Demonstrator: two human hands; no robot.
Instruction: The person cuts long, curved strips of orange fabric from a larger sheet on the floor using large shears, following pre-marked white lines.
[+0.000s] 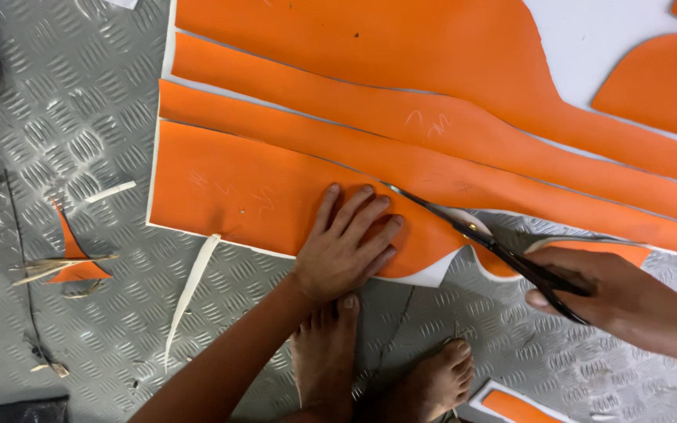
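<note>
A large orange sheet with a white underside lies on the metal floor, cut into long curved strips. My left hand presses flat on its lower strip, fingers spread. My right hand grips black scissors, whose blades point up-left into the cut line just right of my left fingertips. A curved cut runs along the sheet's lower right edge, where a narrow orange strip has come partly free.
The floor is grey tread-plate metal. My bare feet stand below the sheet. Orange and white offcuts lie at the left, a long white sliver near my forearm, another orange piece at the bottom.
</note>
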